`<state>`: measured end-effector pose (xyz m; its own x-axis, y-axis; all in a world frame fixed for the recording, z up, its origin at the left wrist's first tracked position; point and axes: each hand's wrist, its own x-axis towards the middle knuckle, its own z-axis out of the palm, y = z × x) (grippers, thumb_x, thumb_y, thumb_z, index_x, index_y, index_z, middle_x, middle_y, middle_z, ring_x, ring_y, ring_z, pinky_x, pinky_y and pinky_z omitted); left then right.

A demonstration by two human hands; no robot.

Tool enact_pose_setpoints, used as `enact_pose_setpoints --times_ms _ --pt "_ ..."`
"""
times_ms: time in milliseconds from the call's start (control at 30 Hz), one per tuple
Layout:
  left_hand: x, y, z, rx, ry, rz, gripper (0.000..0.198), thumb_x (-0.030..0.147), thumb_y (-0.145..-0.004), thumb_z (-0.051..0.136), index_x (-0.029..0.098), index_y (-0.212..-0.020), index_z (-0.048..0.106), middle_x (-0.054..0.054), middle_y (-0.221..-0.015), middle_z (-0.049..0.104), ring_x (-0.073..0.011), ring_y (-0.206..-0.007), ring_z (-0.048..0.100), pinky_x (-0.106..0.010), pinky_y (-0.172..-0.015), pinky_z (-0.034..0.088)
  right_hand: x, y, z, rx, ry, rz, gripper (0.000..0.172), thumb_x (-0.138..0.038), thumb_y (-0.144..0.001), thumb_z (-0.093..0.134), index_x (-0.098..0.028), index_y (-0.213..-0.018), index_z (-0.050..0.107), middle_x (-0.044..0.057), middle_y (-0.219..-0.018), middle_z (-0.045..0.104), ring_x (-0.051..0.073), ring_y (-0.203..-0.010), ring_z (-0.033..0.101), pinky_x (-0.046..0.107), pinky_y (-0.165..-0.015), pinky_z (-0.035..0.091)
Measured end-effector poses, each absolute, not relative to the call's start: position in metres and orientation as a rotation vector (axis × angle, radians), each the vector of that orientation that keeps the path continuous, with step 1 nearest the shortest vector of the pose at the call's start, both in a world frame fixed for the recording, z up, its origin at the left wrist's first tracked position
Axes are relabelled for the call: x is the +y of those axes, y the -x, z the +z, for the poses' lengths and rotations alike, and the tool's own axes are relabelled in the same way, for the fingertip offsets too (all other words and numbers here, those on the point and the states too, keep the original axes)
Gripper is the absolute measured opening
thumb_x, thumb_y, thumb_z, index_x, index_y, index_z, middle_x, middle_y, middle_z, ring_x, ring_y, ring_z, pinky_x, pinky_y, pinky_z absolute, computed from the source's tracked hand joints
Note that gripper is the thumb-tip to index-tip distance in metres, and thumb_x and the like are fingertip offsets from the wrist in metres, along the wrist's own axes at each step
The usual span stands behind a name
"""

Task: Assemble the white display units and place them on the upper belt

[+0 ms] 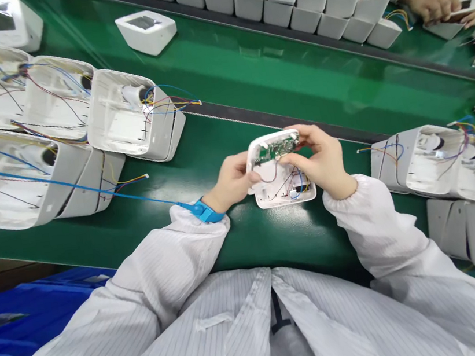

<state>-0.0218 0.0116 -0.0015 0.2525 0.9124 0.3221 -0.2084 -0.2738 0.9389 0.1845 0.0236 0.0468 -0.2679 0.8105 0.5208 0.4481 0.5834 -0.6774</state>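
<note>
Between my hands a white plastic front cover (pixel 254 151) is tilted up, its inner side with a green circuit board (pixel 275 149) facing me. Below it lies an open white housing (pixel 286 199) with coloured wires inside. My left hand (pixel 234 179) grips the cover's left edge, thumb in front, and wears a blue wrist strap (pixel 207 211) with a cord. My right hand (pixel 321 160) holds the cover's right side; its thumb presses near the board's lower edge, where wires run down. What the right fingertips touch behind the cover is hidden.
Open white housings with loose wires (pixel 124 117) stand stacked on the left, more housings (pixel 428 161) on the right. A finished-looking unit (pixel 147 32) sits on the far green belt (pixel 221 57). Across it a co-worker's hands (pixel 433 3) handle a similar unit. Blue bins (pixel 24 323) are lower left.
</note>
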Motion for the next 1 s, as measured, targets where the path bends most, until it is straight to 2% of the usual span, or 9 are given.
enact_pose_setpoints --times_ms 100,167,233,333,500,600,733,833,1000 --pt "0.018 0.028 0.002 0.870 -1.457 1.519 0.081 0.081 -0.086 0.029 0.018 -0.112 0.073 -0.012 -0.114 0.073 -0.0288 -0.110 0.067 -0.043 -0.096 0.052 0.018 -0.181 0.056 -1.856 0.935 0.411 0.023 -0.044 -0.087 0.069 -0.025 -0.098 0.063 0.001 -0.087 0.065 0.019 -0.081 0.063 0.038 -0.075 0.054" --pt "0.018 0.029 0.004 0.931 -1.559 1.479 0.080 0.077 -0.091 0.022 0.019 -0.117 0.071 -0.012 -0.123 0.070 -0.0292 -0.120 0.063 -0.046 -0.106 0.047 0.015 -0.177 0.058 -1.972 0.860 0.334 0.008 -0.030 -0.093 0.060 -0.025 -0.089 0.063 0.002 -0.085 0.065 0.019 -0.083 0.061 0.039 -0.076 0.051" --pt "0.016 0.028 0.003 0.943 -1.766 1.297 0.078 0.080 -0.086 0.038 0.018 -0.125 0.067 -0.014 -0.129 0.066 -0.0330 -0.124 0.059 -0.049 -0.109 0.043 0.012 -0.172 0.056 -2.188 0.775 0.232 0.018 -0.022 -0.096 0.051 -0.024 -0.083 0.063 0.003 -0.085 0.066 0.019 -0.083 0.060 0.038 -0.075 0.048" --pt "0.013 0.022 0.000 0.964 -2.003 1.025 0.100 0.074 -0.069 0.070 0.016 -0.147 0.044 -0.019 -0.137 0.058 -0.0385 -0.124 0.056 -0.054 -0.106 0.044 0.010 -0.167 0.052 -2.493 0.625 0.043 0.023 -0.019 -0.098 0.049 -0.023 -0.080 0.063 0.002 -0.086 0.068 0.018 -0.086 0.059 0.037 -0.074 0.044" --pt "0.012 0.016 -0.006 0.919 -1.988 1.122 0.102 0.055 -0.076 0.073 0.023 -0.156 0.019 -0.018 -0.148 0.042 -0.0375 -0.133 0.044 -0.057 -0.111 0.037 0.018 -0.178 0.069 -2.418 0.752 -0.017 0.019 -0.028 -0.100 0.048 -0.027 -0.109 0.065 0.004 -0.115 0.067 0.026 -0.119 0.055 0.045 -0.092 0.043" --pt "0.012 0.015 -0.008 0.755 -1.882 1.295 0.100 0.058 -0.078 0.070 0.024 -0.156 0.017 -0.018 -0.151 0.034 -0.0379 -0.136 0.041 -0.057 -0.115 0.033 0.024 -0.186 0.079 -2.364 0.976 0.099 0.025 -0.039 -0.099 0.051 -0.024 -0.112 0.066 0.008 -0.112 0.067 0.026 -0.107 0.059 0.041 -0.083 0.046" --pt "0.007 0.009 -0.012 0.518 -1.730 1.348 0.087 0.061 -0.083 0.062 0.026 -0.153 0.024 -0.017 -0.149 0.034 -0.0357 -0.128 0.049 -0.055 -0.109 0.042 0.019 -0.181 0.075 -2.748 1.161 0.103 0.024 -0.027 -0.098 0.051 -0.017 -0.086 0.071 0.008 -0.082 0.066 0.021 -0.078 0.056 0.034 -0.065 0.037" --pt "0.004 0.005 -0.016 0.463 -1.665 1.344 0.085 0.062 -0.084 0.060 0.027 -0.153 0.025 -0.016 -0.147 0.036 -0.0351 -0.126 0.051 -0.055 -0.108 0.044 0.014 -0.172 0.065 -2.951 1.178 -0.019 0.023 -0.019 -0.095 0.053 -0.014 -0.081 0.071 0.011 -0.083 0.064 0.023 -0.080 0.051 0.036 -0.065 0.030" --pt "0.004 0.007 -0.019 0.440 -1.616 1.374 0.080 0.061 -0.085 0.061 0.025 -0.150 0.032 -0.015 -0.144 0.040 -0.0358 -0.133 0.045 -0.055 -0.113 0.039 0.020 -0.171 0.052 -2.882 1.142 0.018 0.018 -0.017 -0.093 0.052 -0.013 -0.091 0.069 0.010 -0.087 0.064 0.022 -0.079 0.048 0.035 -0.067 0.031"
